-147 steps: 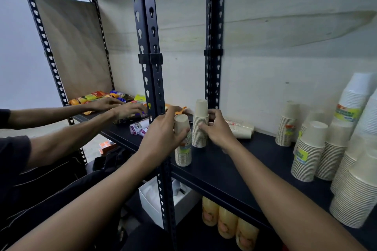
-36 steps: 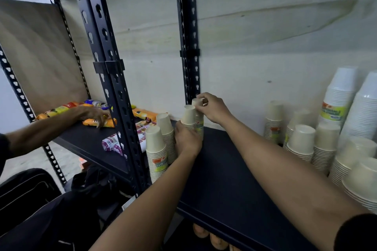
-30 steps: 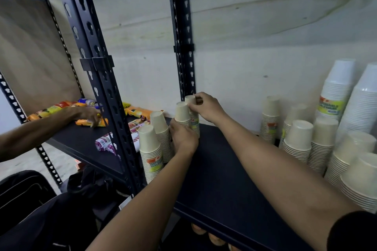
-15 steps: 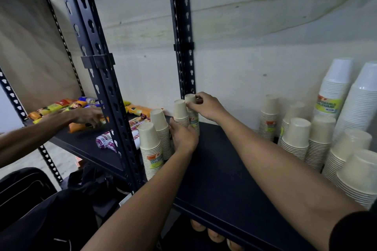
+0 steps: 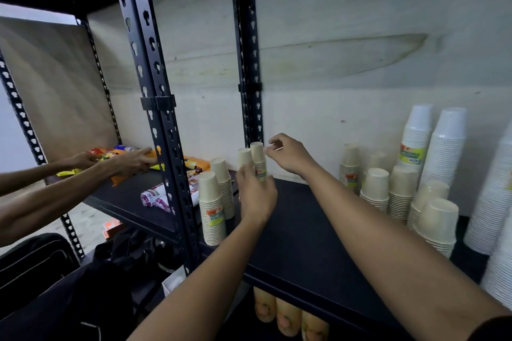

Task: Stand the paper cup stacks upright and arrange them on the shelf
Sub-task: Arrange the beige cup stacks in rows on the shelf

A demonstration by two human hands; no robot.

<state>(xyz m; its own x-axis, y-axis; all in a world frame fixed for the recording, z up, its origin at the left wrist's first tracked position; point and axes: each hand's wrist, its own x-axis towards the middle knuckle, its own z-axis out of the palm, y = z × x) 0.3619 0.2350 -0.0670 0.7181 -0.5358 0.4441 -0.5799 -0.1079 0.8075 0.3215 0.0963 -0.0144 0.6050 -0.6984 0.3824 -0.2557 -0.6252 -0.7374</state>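
right hand [image 5: 291, 156] released rear stack [image 5: 259, 158], half-open | left hand [image 5: 256, 196] grips next stack [image 5: 244, 156]

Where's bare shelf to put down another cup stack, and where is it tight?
Widest bare patch: the middle of the dark shelf, bordered by the small cup stacks beside the post on the left and the kraft stacks on the right, running from front edge to wall. Crowded: the right end, kraft stacks packed before tall white stacks.

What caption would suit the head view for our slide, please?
Left hand holds an upright paper cup stack on the shelf; right hand hovers beside it.
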